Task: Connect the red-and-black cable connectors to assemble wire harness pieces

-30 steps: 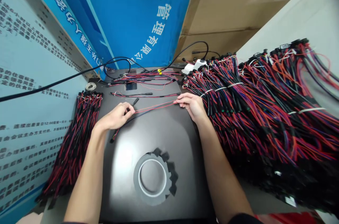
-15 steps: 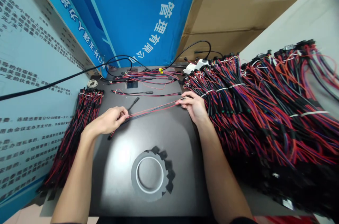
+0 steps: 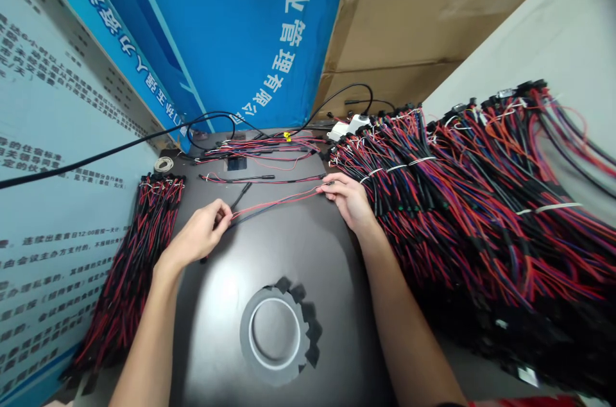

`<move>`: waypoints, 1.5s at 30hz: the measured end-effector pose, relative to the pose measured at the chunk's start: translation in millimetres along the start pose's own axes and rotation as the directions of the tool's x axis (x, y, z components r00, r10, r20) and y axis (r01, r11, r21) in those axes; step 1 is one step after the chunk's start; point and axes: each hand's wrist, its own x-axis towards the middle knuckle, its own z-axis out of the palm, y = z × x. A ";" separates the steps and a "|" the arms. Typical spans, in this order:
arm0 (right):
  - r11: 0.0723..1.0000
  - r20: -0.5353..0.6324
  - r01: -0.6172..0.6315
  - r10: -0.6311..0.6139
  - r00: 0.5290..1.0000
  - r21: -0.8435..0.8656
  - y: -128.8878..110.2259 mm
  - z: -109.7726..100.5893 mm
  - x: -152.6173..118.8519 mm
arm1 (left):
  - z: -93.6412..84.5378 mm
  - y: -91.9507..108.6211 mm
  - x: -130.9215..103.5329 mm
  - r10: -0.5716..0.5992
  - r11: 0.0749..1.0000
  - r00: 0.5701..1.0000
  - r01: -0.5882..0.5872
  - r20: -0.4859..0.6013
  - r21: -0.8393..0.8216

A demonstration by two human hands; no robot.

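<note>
A wire harness of thin red and dark wires stretches between my two hands above the grey table. My left hand pinches its left end, where a black connector lead sticks up past the fingers. At the right end my right hand is closed on the wires, thumb and fingertips together by a small dark tip. Below the harness lies a roll of tape, with black tape pieces stuck along its right edge. Behind it rests another harness, flat on the table.
Thick bundles of red and black harnesses fill the right side, and another bundle lies at the left. Loose wires and a white plug are at the back, before a blue panel. A black cable crosses the upper left.
The camera view has shifted slightly, moving the scene a little lower. Both hands keep their grip on the harness; the left hand has turned slightly and hides more of the left wire end.
</note>
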 end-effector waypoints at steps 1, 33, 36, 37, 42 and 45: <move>1.000 0.005 -0.002 0.002 1.000 -0.013 -0.5 0.1 -0.2 | 0.8 -1.3 -0.3 -0.011 0.999 1.000 0.010 -0.028 -0.033; 1.000 0.069 -0.007 0.008 0.998 -0.013 -6.9 -1.1 -21.2 | -2.9 -21.4 -64.6 -0.125 0.964 0.971 0.168 -0.205 0.206; 1.000 0.080 0.003 -0.003 0.997 0.007 -14.5 -6.3 -36.4 | -15.1 -15.4 -60.8 -0.021 0.949 0.941 0.125 -0.338 0.289; 1.000 0.075 0.008 -0.007 0.997 -0.014 -15.9 -7.5 -40.3 | -17.7 -12.9 -57.6 -0.003 0.938 0.932 0.128 -0.361 0.322; 0.977 0.004 0.050 -0.050 0.999 -0.206 -12.9 -4.1 -44.5 | -15.0 -2.0 -30.1 -0.089 0.867 0.936 0.240 -0.340 0.436; 0.975 0.021 0.079 -0.076 0.997 -0.209 -10.4 1.3 -40.8 | -7.3 -3.4 -17.3 -0.153 0.859 0.944 0.273 -0.292 0.432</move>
